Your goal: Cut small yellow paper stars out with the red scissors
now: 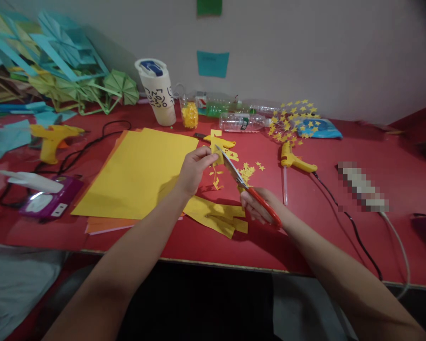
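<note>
My left hand (196,169) pinches a small piece of yellow paper (217,156) between thumb and fingers. My right hand (259,204) is wrapped round the red handles of a pair of scissors (238,177), whose blades point up and left and meet the paper piece. Below the blades lie several small cut yellow stars (247,173) and curled scraps (216,180). A yellow utility knife (223,141) rests just behind the paper piece. Beneath my left forearm are large yellow sheets (138,166), with cut yellow strips (216,213) beside them.
A yellow glue gun (298,161) with its cord lies right, another glue gun (51,139) left near a purple power box (51,199). Behind stand a white tumbler (158,92), a cup of yellow pieces (190,113) and plastic bottles (239,121). Folded paper shapes (64,57) are piled back left.
</note>
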### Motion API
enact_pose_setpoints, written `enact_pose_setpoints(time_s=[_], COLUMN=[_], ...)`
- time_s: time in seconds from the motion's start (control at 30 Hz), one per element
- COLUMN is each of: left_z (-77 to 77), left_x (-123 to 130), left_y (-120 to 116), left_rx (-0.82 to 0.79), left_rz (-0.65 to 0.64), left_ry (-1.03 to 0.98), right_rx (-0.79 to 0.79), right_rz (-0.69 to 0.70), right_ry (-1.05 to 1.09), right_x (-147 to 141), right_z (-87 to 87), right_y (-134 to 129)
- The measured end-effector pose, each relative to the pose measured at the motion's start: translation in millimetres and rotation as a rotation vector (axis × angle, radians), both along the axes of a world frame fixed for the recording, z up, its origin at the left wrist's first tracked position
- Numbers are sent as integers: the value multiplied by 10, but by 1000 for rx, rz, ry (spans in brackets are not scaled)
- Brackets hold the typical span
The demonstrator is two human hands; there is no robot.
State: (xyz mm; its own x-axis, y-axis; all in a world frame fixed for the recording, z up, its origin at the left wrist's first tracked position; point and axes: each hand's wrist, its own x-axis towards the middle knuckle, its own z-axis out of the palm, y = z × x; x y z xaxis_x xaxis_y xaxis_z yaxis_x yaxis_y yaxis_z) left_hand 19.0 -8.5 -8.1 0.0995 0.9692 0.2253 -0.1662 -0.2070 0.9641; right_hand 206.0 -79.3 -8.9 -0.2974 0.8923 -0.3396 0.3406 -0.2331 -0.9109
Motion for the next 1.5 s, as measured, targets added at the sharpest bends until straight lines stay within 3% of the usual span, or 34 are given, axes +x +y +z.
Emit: enact_pose_setpoints(time_s=[0.77, 1.5], left_z=[-3, 70], left_x=[-19, -66], left_y=[13, 51], left_rx=[-13, -120], left_rz=[-19, 29], left_ry=[-23, -138], right_rx=[65, 56], right_rz=[40, 21], right_ry=[-53, -61], right_x=[34, 80], right_z=[67, 16], right_y=[7, 46])
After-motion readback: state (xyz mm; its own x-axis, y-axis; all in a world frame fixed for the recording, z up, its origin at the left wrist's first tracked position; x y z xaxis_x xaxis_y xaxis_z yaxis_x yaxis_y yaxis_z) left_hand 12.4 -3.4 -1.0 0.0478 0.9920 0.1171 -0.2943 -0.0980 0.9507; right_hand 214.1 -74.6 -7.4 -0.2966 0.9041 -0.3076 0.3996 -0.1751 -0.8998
